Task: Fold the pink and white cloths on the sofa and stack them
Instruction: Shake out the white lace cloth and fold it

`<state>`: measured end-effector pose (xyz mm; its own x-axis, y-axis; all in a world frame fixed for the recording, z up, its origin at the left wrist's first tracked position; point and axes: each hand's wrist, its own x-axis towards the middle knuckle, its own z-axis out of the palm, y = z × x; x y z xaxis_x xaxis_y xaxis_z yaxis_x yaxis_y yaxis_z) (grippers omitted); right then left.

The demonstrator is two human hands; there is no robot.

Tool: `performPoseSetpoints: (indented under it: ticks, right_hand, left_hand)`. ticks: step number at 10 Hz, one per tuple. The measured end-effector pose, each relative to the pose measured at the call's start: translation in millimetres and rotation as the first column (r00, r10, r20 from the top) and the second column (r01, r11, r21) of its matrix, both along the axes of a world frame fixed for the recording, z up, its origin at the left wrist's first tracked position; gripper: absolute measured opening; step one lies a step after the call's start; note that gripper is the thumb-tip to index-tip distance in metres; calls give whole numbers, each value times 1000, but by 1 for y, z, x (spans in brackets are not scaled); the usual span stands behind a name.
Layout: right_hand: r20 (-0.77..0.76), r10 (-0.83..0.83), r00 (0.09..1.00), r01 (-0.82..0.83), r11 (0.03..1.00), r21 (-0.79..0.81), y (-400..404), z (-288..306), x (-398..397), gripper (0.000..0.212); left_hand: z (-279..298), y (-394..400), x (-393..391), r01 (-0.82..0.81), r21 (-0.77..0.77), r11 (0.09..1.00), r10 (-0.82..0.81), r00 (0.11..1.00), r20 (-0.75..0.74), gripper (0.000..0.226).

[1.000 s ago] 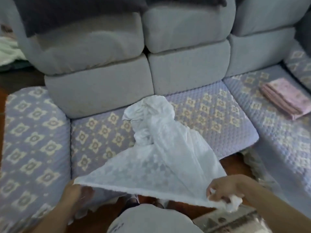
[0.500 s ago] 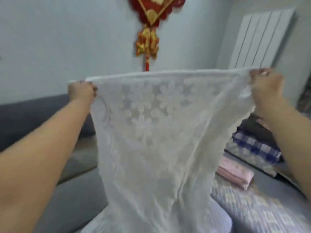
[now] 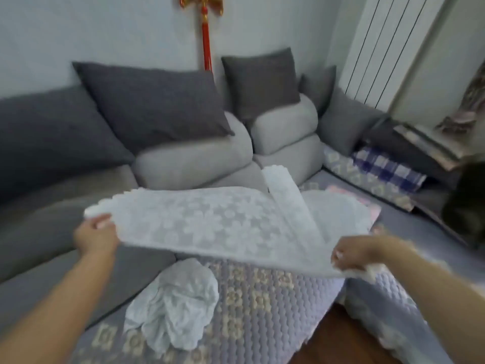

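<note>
Above the sofa (image 3: 262, 306), the lace cloth (image 3: 223, 224) spreads flat in the air, its far corner flipped over. The left hand (image 3: 95, 239) and right hand (image 3: 359, 254) pinch its near corners, fingers curled round the edge; a crumpled cloth (image 3: 175, 308) lies on the seat below.

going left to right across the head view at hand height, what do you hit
left hand pinching one corner → white lace cloth held spread out in the air → right hand gripping the opposite corner. A pink cloth peeks out behind the lace near its right end; its place in the order is unclear.
</note>
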<state>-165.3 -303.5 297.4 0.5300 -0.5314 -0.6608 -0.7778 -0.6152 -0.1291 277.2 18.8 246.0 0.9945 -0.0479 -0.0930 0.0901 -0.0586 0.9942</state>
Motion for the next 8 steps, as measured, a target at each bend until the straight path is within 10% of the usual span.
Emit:
performPoseSetpoints:
  ticks: [3,6,7,8]
  right_hand:
    - [-83,-256,963,246,963,-112,67,-324,-41,19]
    - [-156,-413,897,421,907,18,82,-488,-40,21]
    - [-130,-466,875,467,884,-19,77,-487,-49,20]
    - [-138,-546,826,560,821,106,74,-477,-55,30]
  left_hand:
    - [-342,104,-20,162,274,948,74,725,-685,38]
    - [-380,69,-72,261,467,845,81,801,-594,42]
    - [-348,19,-108,168,633,756,17,961,-275,29]
    - [-342,-45,-154,490,669,559,-429,861,-272,29]
